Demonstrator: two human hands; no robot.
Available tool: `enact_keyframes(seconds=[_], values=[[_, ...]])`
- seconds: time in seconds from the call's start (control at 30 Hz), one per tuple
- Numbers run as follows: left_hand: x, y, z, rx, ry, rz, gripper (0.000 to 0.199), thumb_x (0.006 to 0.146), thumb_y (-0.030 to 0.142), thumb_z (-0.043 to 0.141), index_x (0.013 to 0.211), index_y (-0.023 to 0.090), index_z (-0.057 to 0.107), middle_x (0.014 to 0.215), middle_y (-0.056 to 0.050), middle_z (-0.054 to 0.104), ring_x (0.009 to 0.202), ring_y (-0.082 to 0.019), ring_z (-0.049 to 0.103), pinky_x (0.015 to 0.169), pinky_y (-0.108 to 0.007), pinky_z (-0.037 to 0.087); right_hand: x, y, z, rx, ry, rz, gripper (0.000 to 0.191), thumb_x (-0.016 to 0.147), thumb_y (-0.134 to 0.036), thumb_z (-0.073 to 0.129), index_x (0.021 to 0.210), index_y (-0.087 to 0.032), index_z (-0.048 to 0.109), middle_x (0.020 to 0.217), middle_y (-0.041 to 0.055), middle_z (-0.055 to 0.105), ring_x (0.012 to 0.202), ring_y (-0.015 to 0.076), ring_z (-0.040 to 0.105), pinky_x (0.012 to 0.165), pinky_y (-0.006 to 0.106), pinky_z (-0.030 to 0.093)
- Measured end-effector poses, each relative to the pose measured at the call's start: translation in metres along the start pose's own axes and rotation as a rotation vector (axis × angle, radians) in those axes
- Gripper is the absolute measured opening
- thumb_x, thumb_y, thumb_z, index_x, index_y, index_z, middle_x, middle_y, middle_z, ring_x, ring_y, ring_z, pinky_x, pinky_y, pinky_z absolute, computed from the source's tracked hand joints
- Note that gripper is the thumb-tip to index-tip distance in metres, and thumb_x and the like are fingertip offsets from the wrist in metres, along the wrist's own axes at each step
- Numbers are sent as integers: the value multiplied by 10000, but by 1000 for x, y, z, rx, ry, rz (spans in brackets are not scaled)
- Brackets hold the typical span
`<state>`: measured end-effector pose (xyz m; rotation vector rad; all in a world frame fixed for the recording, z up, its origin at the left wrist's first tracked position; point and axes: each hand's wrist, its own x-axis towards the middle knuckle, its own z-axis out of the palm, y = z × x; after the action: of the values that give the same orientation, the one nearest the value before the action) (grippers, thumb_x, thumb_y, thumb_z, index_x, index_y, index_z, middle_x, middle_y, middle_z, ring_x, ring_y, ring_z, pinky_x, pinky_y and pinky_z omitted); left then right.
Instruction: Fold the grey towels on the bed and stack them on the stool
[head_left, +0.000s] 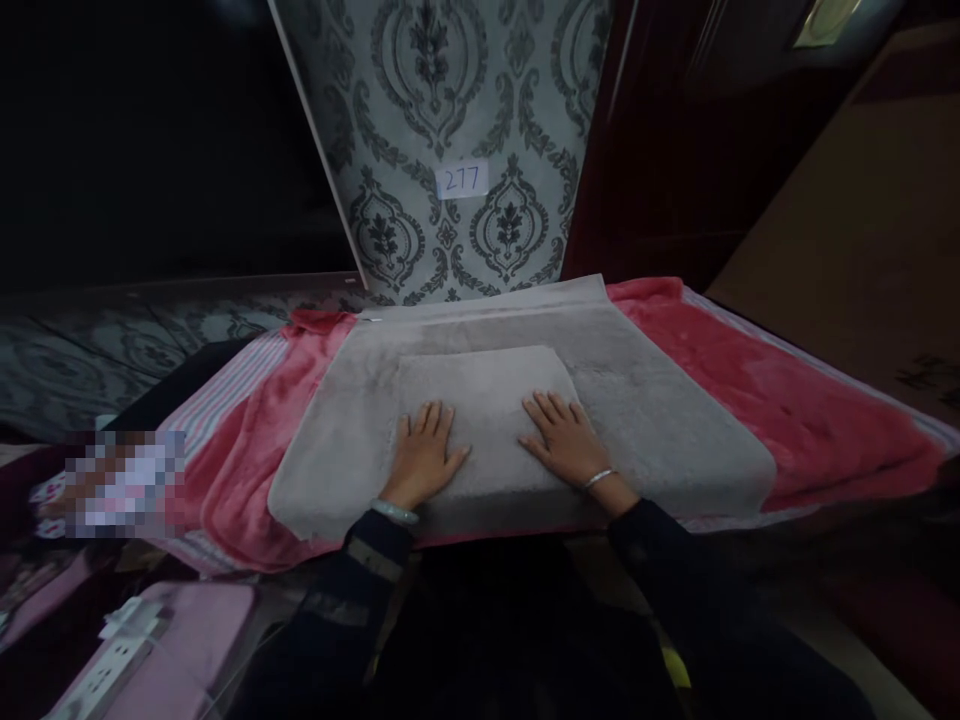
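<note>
1. Rests left hand [426, 452] and right hand [559, 438] flat, fingers spread wide.
2. Touches small grey cloth [486, 410], directly beneath both palms.
3. Shows larger grey cloth [660, 425] around that, red blanket [795, 420] beyond each hand.

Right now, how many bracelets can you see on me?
2: a pale bangle just behind your left hand, and a silvery bracelet just behind your right hand. Your dark sleeves could hide more.

Dark navy sleeves [675, 550] | left — pale bangle [394, 512], greyish bands [375, 561] | right — thin silvery bracelet [598, 478]
</note>
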<state>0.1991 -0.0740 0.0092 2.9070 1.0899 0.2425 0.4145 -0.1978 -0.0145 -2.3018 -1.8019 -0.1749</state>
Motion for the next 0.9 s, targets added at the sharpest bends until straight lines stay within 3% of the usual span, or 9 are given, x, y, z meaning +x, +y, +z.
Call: enact_keyframes(seconds=[0.13,0.2,0.27,0.33,0.43,0.53,0.6,0.7,0.9], values=[[-16,-23,7,10,-42,31,699,948,540,444,1538,177,352,1636,-152,254,1521,-309,205,1223,-550,162,-9,32,4,6,-90,-25,658,986,-519,386,1553,-188,345,1629,116,263,1504,279,227,1184,497,252],[-15,-43,-6,-64,-121,118,675,922,528,500,1505,198,417,1613,-131,323,1502,-293,268,1212,-497,235,-5,47,-6,24,-174,-40,642,980,-496,405,1534,-174,382,1609,127,309,1485,274,282,1172,486,287],[-2,-57,-26,-167,-199,191,542,937,456,485,1422,220,533,1522,-98,486,1427,-251,422,1168,-404,342,11,49,-20,32,-209,-43,596,985,-454,386,1504,-165,433,1559,142,404,1445,278,365,1152,496,318],[23,-60,-46,-219,-170,175,445,969,334,399,1338,206,613,1407,-86,606,1327,-213,538,1124,-340,399,39,31,-33,40,-169,-66,558,990,-382,350,1496,-164,444,1533,140,446,1428,276,392,1148,505,317],[65,-44,-55,-125,17,-16,490,944,185,360,1386,119,561,1470,-143,535,1391,-234,464,1160,-362,358,85,-25,-39,78,-84,-140,579,964,-268,339,1532,-165,385,1584,116,368,1464,264,325,1160,495,293],[88,-25,-35,-11,66,-184,556,939,182,360,1483,103,439,1590,-161,364,1493,-275,289,1203,-476,279,118,-81,-26,114,-58,-170,600,943,-222,339,1539,-157,368,1601,107,336,1478,257,288,1173,502,261],[90,-19,-14,36,32,-198,567,954,234,350,1507,128,408,1617,-151,310,1513,-295,233,1205,-549,238,128,-95,-11,133,-77,-191,580,966,-248,314,1539,-175,369,1600,86,345,1478,250,286,1181,506,237],[85,-21,5,80,26,-182,573,972,295,313,1521,155,394,1616,-146,312,1508,-304,243,1199,-584,218,132,-73,9,125,-86,-189,563,1008,-380,296,1542,-214,368,1610,66,329,1492,251,253,1186,508,220],[87,-26,6,92,50,-178,579,988,350,293,1528,163,382,1604,-145,341,1495,-309,274,1190,-580,235,117,38,17,27,-38,126,595,1001,-467,323,1540,-220,369,1609,109,324,1480,297,276,1154,562,262]])
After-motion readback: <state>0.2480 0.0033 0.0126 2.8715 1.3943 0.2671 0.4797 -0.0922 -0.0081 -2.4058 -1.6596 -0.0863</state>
